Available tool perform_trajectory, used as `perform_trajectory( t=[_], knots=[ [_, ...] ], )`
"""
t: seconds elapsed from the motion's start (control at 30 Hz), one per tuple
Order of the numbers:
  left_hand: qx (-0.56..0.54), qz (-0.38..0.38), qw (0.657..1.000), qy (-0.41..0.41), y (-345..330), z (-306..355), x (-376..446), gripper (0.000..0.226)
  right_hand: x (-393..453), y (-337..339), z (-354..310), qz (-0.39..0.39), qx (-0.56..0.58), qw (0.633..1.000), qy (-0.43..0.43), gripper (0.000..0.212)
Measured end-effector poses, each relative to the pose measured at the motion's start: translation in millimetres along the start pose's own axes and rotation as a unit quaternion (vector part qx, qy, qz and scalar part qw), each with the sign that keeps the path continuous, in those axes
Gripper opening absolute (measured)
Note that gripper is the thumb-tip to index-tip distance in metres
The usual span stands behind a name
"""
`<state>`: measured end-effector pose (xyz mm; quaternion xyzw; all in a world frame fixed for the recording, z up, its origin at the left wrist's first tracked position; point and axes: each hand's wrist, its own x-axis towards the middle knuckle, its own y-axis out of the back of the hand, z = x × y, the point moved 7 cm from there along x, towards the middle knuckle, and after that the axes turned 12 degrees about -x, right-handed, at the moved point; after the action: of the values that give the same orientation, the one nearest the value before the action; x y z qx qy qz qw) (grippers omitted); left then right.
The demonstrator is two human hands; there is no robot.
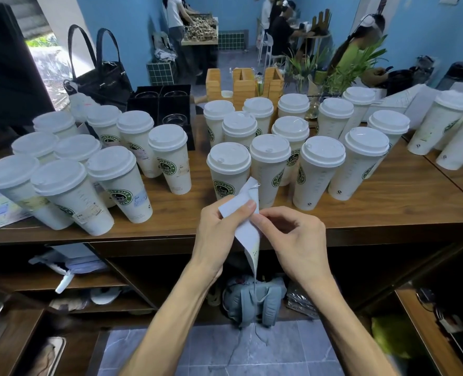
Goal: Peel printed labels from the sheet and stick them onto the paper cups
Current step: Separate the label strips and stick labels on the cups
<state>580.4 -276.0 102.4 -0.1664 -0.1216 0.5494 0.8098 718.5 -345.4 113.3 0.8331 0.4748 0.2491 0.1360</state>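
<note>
A wooden counter (374, 210) runs beyond the fingers, its left and right ends cut off by the frame. On it stand lidded cups in three groups: one cluster (70, 169) beyond and left of the fingers, some showing small labels whose print is too small to read; a second cluster (292, 147) just beyond the fingers, partly hiding one another so that only a few green logos show; a third (453, 128) far right, cut off at the edge. A black bag (100, 74) stands behind the left cluster.

Below the fingers, under the counter, shelves (94, 278) hold dim items that are hard to make out, and a grey backpack (254, 299) sits on the floor, half covered by the hanging strip.

The left hand (219, 229) grips the sheet (245, 213), thumb pressed on top, its other fingers hidden behind the paper. The right hand (295, 234) pinches the sheet's edge between thumb and forefinger, just beside the left thumb; whether a label is already lifting there cannot be told. The sheet's curled top rises in front of the nearest cup, and its tail droops below the hands.
</note>
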Motion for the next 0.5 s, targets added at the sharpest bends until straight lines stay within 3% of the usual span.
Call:
perform_trajectory(
  t=[0.2, 0.4, 0.5],
  knots=[
    [-0.014, -0.050, 0.998, 0.020, -6.8, 5.9, 2.1, 0.012, 3.9, -1.1, 1.7, -0.050, 0.099, 0.993, -0.029, 0.011],
    [-0.047, -0.049, 0.997, 0.035, -5.8, 2.4, 0.1, 0.010, 3.4, -2.6, 1.4, -0.056, 0.096, 0.993, -0.032, 0.004],
    [-0.006, -0.039, 0.999, 0.028, -2.5, 0.2, -0.1, 0.014, 0.9, 0.7, -3.6, -0.040, 0.057, 0.997, -0.015, 0.006]
  ],
)
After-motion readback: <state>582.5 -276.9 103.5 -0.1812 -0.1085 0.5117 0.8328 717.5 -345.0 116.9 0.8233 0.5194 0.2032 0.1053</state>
